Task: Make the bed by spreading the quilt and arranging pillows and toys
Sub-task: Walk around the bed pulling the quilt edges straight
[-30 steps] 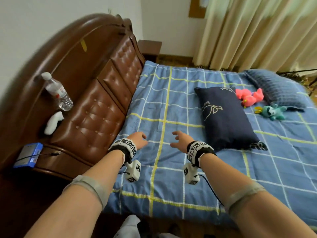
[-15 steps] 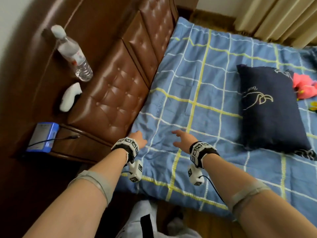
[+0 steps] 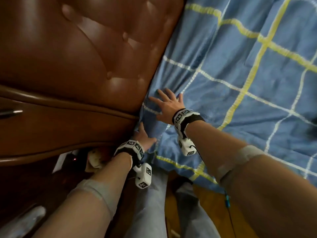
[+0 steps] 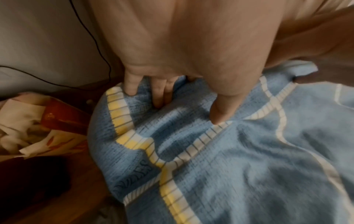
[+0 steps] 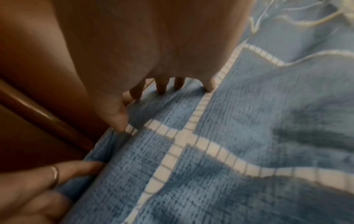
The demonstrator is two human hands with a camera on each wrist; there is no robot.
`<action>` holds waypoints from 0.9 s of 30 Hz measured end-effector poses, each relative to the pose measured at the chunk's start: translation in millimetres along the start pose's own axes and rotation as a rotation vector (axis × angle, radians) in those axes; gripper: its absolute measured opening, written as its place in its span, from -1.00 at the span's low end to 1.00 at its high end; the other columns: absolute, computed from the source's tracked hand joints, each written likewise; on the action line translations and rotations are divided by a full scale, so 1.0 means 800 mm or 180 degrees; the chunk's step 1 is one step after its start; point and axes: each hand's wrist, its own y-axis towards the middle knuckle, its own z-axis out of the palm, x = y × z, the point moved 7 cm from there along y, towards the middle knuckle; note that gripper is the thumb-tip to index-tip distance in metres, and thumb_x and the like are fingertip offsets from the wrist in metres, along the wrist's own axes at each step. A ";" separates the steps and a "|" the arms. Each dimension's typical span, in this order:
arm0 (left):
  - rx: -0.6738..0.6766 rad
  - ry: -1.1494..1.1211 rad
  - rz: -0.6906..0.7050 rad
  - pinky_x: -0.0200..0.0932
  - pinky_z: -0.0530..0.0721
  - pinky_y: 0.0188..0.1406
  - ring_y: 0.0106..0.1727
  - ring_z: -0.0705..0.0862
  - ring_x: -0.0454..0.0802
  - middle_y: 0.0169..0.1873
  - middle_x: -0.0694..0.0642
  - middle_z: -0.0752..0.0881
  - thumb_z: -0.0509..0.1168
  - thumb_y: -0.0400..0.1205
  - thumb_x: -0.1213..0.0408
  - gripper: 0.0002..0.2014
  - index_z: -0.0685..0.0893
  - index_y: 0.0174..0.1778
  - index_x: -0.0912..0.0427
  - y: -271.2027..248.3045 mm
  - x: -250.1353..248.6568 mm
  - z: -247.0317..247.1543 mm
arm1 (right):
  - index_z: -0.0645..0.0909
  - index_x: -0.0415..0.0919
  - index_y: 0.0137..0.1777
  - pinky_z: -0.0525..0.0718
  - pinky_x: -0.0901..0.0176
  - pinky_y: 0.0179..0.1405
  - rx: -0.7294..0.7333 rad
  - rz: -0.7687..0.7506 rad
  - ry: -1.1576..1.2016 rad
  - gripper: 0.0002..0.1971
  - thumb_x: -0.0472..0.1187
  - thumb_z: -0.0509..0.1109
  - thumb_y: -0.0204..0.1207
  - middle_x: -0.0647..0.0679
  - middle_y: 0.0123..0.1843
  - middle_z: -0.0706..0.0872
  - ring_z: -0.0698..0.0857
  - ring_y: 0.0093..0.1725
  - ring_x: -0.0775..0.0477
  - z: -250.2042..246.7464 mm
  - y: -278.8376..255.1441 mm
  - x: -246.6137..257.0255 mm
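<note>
Tucking quilt [image 3: 240, 100] against headboard [image 3: 85, 57]: right hand [image 3: 169, 104] splayed flat pinning it, left hand [image 3: 143, 138] pushing in, fingers [image 4: 131, 86] straight (nothing gripped).

Bed [image 3: 68, 131] w/ brown tufted leather headboard [image 3: 89, 54] is taking up 8 to 12 o'clock in the head view. Blue quilt [image 3: 248, 86] w/ yellow & white grid is lying directly on the bed, running from 12 to 5 o'clock. It's butting against the headboard, bunching into folds near ctr, and its corner is drooping over the bed's edge at approx. 6 o'clock.
</note>
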 end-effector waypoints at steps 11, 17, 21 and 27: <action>-0.0269 0.0784 0.0385 0.07 0.40 0.52 0.55 0.37 0.27 0.58 0.27 0.31 0.32 0.58 0.06 -0.26 0.20 0.64 0.18 -0.052 -0.105 -0.041 | 0.19 0.07 0.69 0.30 -0.25 0.61 0.0000 0.0483 0.1113 -0.19 0.09 0.47 0.48 -0.04 0.69 0.28 0.22 0.67 -0.24 0.005 -0.088 -0.076; -0.0138 0.1055 0.1221 0.07 0.49 0.45 0.42 0.55 0.20 0.50 0.18 0.47 0.28 0.61 0.06 -0.41 0.36 0.58 0.06 -0.149 -0.258 -0.006 | 0.10 -0.08 0.72 0.28 -0.13 0.62 0.0003 0.1290 0.1626 -0.20 -0.01 0.44 0.57 -0.19 0.70 0.23 0.25 0.65 -0.32 0.008 -0.235 -0.188; -0.0126 0.1480 0.1493 0.02 0.58 0.35 0.29 0.67 0.20 0.36 0.20 0.64 0.26 0.62 0.08 -0.46 0.43 0.54 0.07 -0.249 -0.337 0.051 | 0.11 -0.08 0.72 0.33 -0.12 0.60 -0.0297 0.1632 0.1905 -0.18 0.00 0.45 0.56 -0.20 0.69 0.25 0.32 0.63 -0.31 -0.003 -0.357 -0.262; -0.0255 0.2000 0.1918 -0.09 0.52 0.35 0.36 0.63 0.16 0.41 0.16 0.60 0.28 0.65 0.13 -0.53 0.49 0.50 0.12 -0.418 -0.436 0.151 | 0.17 -0.09 0.69 0.36 -0.05 0.57 -0.1106 0.1848 0.2139 -0.19 -0.03 0.49 0.52 -0.26 0.62 0.38 0.41 0.58 -0.32 -0.050 -0.575 -0.371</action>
